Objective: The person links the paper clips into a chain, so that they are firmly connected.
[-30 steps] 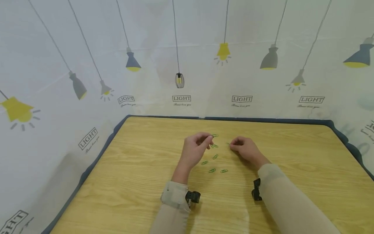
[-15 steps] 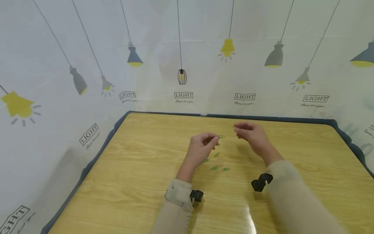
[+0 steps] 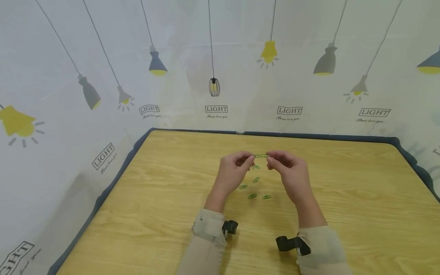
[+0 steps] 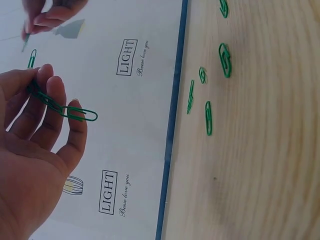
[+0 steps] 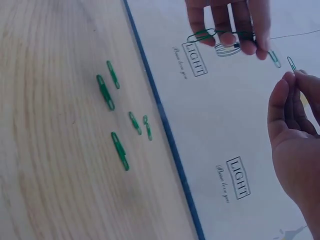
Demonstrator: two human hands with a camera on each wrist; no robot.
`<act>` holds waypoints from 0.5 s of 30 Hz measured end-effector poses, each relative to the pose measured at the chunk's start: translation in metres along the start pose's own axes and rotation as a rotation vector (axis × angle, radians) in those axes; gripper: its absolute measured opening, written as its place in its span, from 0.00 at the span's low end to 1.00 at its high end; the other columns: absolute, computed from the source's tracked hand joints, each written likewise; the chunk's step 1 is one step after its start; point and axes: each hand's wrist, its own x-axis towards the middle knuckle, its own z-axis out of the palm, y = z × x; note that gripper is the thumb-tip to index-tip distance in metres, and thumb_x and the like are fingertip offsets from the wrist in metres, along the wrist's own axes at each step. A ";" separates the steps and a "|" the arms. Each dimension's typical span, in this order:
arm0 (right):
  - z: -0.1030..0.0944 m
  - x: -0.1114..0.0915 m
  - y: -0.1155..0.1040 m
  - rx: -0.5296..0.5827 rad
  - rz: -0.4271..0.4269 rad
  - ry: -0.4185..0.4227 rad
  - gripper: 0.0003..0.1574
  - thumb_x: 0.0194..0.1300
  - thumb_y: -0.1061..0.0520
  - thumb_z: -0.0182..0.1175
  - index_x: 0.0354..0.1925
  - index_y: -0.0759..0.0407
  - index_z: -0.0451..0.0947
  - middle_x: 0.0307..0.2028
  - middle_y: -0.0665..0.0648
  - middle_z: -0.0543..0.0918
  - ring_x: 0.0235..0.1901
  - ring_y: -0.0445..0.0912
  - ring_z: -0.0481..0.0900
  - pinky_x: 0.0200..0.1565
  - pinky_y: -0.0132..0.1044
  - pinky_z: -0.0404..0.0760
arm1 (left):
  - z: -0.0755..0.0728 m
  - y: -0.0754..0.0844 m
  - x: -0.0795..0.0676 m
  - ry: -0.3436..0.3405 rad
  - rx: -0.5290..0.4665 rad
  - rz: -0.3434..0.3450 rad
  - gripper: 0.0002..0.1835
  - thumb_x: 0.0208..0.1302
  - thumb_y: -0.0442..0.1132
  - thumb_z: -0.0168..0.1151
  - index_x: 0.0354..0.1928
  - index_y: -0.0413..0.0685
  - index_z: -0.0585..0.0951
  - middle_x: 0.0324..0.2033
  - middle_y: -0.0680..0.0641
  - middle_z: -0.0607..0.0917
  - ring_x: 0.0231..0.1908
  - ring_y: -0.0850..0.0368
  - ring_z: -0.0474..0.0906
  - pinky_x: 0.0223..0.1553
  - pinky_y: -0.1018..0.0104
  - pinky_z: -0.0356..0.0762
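Note:
Thumb and fingertips of my left hand [image 3: 233, 170] pinch a short chain of linked green paper clips [image 4: 80, 114], which trails across the fingers. One end clip [image 5: 275, 58] of that chain sticks out past the fingertips toward the other hand. A single green paper clip [image 5: 292, 63] is pinched upright at the tips of my right hand [image 3: 292, 173]. Both hands are raised above the table, facing each other, and in the right wrist view a small gap separates the two clips.
Several loose green paper clips [image 3: 252, 196] lie scattered on the wooden table [image 3: 165, 198] below the hands. A dark blue edge [image 3: 206, 132] borders the table, and a white sheet printed with lamps [image 3: 182, 68] hangs behind it.
From low over the table, my right hand has lifted with its paper clip, then come left and slightly down to the left hand's clip. The left hand stays nearly in place, still pinching the chain.

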 end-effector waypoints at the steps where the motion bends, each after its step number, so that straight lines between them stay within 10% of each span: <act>1: 0.000 -0.001 -0.002 0.004 -0.008 0.016 0.20 0.77 0.52 0.66 0.58 0.66 0.84 0.42 0.47 0.88 0.41 0.40 0.85 0.51 0.31 0.87 | 0.000 0.000 0.001 -0.002 0.005 0.003 0.14 0.81 0.45 0.60 0.51 0.44 0.89 0.41 0.44 0.92 0.39 0.51 0.88 0.41 0.71 0.86; 15: 0.000 -0.017 -0.035 -0.032 -0.154 0.110 0.16 0.75 0.55 0.68 0.53 0.65 0.87 0.37 0.42 0.90 0.37 0.39 0.86 0.46 0.28 0.86 | 0.012 0.024 -0.013 0.067 0.108 0.138 0.12 0.80 0.40 0.62 0.50 0.41 0.90 0.40 0.45 0.93 0.37 0.55 0.90 0.43 0.72 0.87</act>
